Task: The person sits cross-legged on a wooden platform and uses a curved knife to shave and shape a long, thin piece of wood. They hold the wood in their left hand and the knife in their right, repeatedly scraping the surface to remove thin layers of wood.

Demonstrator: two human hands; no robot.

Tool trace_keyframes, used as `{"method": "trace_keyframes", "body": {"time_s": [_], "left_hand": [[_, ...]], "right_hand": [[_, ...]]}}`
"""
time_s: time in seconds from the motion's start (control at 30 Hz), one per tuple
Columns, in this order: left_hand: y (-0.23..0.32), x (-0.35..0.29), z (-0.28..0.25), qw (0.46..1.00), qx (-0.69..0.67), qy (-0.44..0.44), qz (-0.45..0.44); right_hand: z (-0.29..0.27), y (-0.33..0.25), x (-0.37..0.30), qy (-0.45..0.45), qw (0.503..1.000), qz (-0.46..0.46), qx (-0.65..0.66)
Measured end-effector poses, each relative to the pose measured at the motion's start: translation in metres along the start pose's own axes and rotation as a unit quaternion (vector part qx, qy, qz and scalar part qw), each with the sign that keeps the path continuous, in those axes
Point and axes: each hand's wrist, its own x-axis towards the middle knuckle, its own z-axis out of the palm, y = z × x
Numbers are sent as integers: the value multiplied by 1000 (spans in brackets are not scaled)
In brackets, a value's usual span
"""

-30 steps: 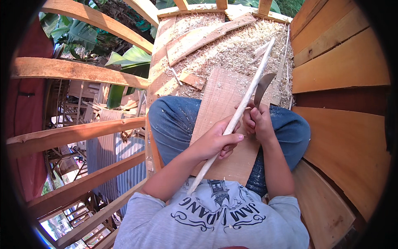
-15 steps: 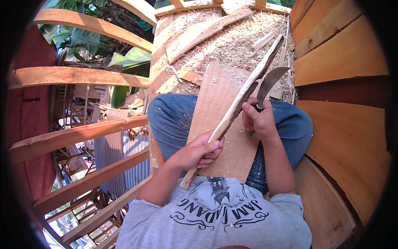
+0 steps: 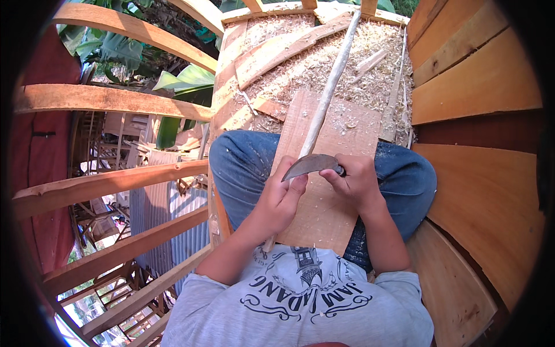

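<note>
stick (image 3: 324, 104) slants up and away over the board (image 3: 324, 217) across the lap (image 3: 245, 165), lower end near the shirt (image 3: 231, 312). left hand (image 3: 280, 199) wrapped round it; right hand (image 3: 358, 180) gripping the curved knife (image 3: 312, 165), blade crossing the stick, contact unclear. upper face pale, looks mostly shaved already; underside hidden, so can't tell what remains. shavings (image 3: 387, 75) lie thick beyond.

Broad orange-brown wooden planks (image 3: 480, 202) are standing right of the grip; grey corrugated sheeting (image 3: 186, 199) is showing leftward; a pointed green leaf (image 3: 188, 80) is spreading ahead-left.
</note>
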Motion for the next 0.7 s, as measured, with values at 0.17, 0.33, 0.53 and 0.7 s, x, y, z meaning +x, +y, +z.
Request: {"method": "trace_keyframes", "body": {"time_s": [0.17,0.33,0.53,0.7], "left_hand": [[7,-5,12,992,87,6,95],[19,-17,16,995,91,-24,29],[-6,-25,12,999,29,-19,12],[2,-16,1,997,45,38,53]], "right_hand": [[-7,-4,0,49,996,-23,-68],[-16,18,7,162,964,175,113],[-34,8,5,189,968,114,118],[-15,-11,-7,62,984,62,158]]}}
